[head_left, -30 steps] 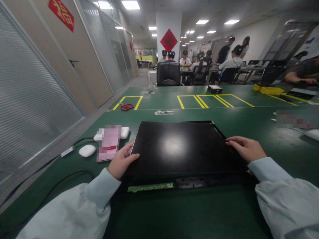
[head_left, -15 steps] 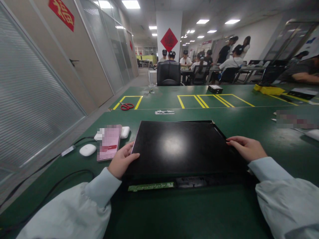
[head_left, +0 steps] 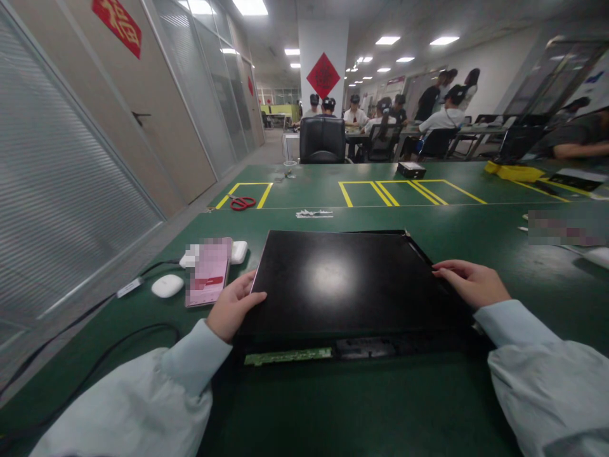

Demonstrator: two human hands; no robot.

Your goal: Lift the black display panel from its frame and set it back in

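A flat black LCD screen panel (head_left: 328,298) lies slightly askew over a dark frame (head_left: 420,249), whose edge shows at the back and right. My left hand (head_left: 234,303) is closed on the panel's left edge, thumb on top and fingers below. At the right edge my right hand (head_left: 469,280) pinches with thumb and fingertips; whether the frame is also in that pinch I cannot tell. Along the near side, below the panel, a narrow green circuit board (head_left: 288,357) shows beside a dark strip (head_left: 365,347).
Left of the panel lie a pink phone (head_left: 208,273), a white rounded case (head_left: 167,285) and black cables (head_left: 143,329). Farther back are red-handled scissors (head_left: 243,203), small white pieces (head_left: 314,214), yellow tape marks (head_left: 345,195) and a black box (head_left: 411,170). People sit and stand beyond.
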